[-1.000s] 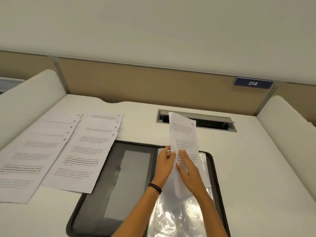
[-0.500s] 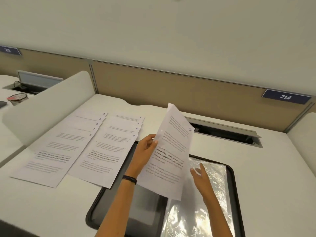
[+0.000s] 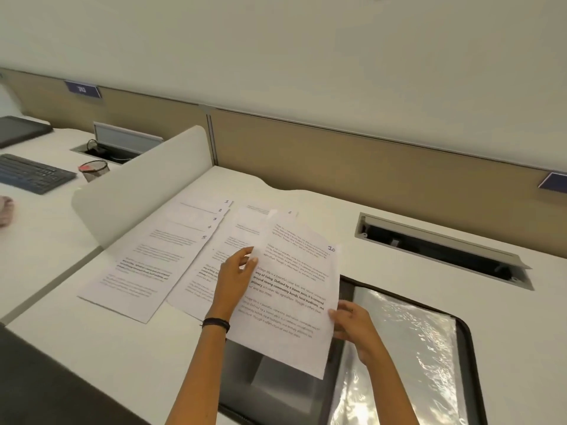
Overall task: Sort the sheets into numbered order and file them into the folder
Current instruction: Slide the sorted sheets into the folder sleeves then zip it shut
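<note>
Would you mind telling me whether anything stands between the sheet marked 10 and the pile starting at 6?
Nothing visible does. The sheet, gripped by the left hand and right hand, hangs partly over that pile, with no other thing between them.

The sheet (image 3: 294, 296) pinched in the left hand (image 3: 234, 279) bears a handwritten "10" and bold print "strong community bonds". Fanned sheets (image 3: 171, 250) left of that hand show 1 to 5.

Matt white printer paper: sheet 10 (image 3: 294, 289) and laid-out stacks (image 3: 147, 265). Glossy, crinkled clear plastic sleeves (image 3: 408, 348) inside matt black folder (image 3: 472, 348). Smooth matt white laminate desk (image 3: 399, 234). Tan cloth-looking back panel (image 3: 337, 154). Dull grey metal cable flap (image 3: 441, 240). Wire-mesh cup (image 3: 95, 170).
</note>
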